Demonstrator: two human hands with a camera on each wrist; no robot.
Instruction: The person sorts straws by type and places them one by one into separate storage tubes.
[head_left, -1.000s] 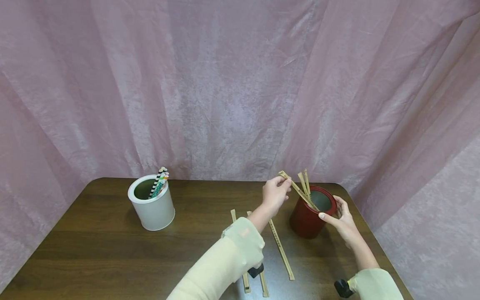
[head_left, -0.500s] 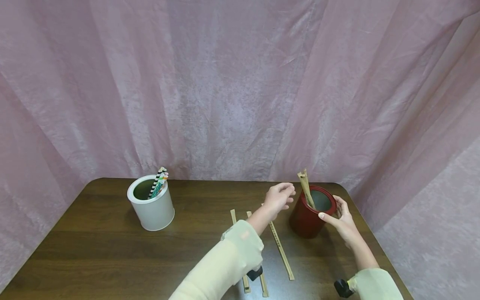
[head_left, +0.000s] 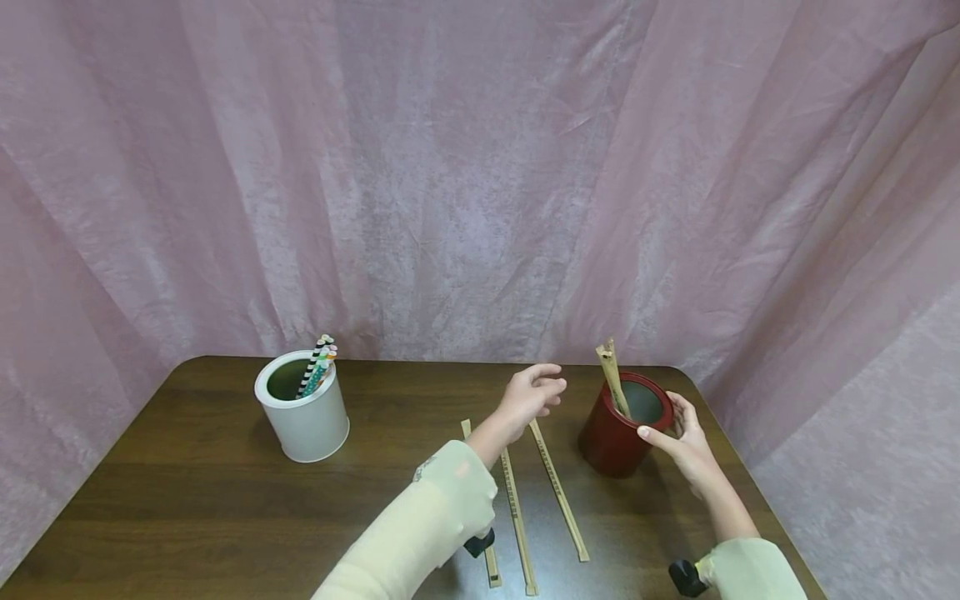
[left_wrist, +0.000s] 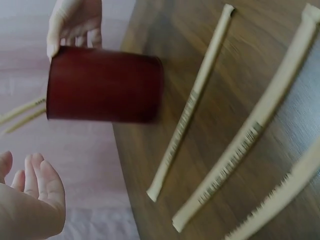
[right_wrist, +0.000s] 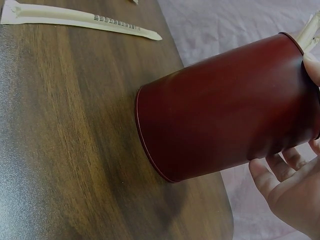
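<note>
My right hand (head_left: 690, 442) holds the dark red canister (head_left: 615, 437), its thumb on the rim and its fingers along the far side. Several tan paper-wrapped straws (head_left: 613, 379) lean together inside, upper ends sticking out above the rim. Left of the canister, my left hand (head_left: 528, 393) hovers over the table, holding nothing, fingers loosely bent. Beneath and near its forearm lie three more wrapped straws, the right one (head_left: 558, 487), the middle one (head_left: 516, 521) and the left one (head_left: 492, 567), partly covered by the sleeve. Printing shows on a wrapper (left_wrist: 235, 150) in the left wrist view.
A white canister (head_left: 306, 429) stands at the back left of the brown wooden table (head_left: 187, 500). Striped, colourful pencil-like sticks (head_left: 318, 367) lean in it. A pink curtain (head_left: 450, 183) hangs behind the table and along its right side.
My left hand let go of a wrapped straw, which now leans with the others in the red canister. That hand then moved left, away from the canister. My right hand has kept its hold.
</note>
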